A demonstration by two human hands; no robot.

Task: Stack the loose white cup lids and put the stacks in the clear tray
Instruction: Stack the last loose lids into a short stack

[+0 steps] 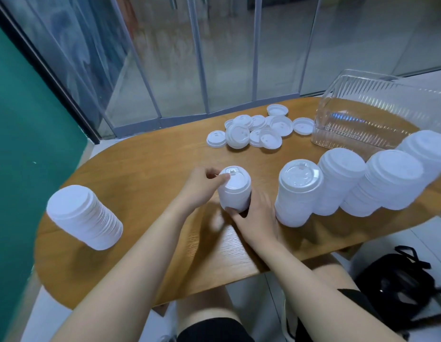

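Right hand [255,218] gripping base of small lid stack [234,191] at table [145,169] centre; left hand [202,186] pinching its top lid. Standing beside: taller stacks [298,193]. Lying beyond: loose lids [254,130], then clear tray [377,112], tilting, far right.

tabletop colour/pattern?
Light brown wood grain, on the table; seen in the head view.

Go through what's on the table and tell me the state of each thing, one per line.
Left hand: pinching the top lid of the small stack.
Right hand: gripping the small stack's base.
Small stack: upright, held.
Left stack: standing alone, leaning.
Four right stacks: standing side by side.
Loose lids: scattered pile, unstacked.
Clear tray: tipped, no lids inside.
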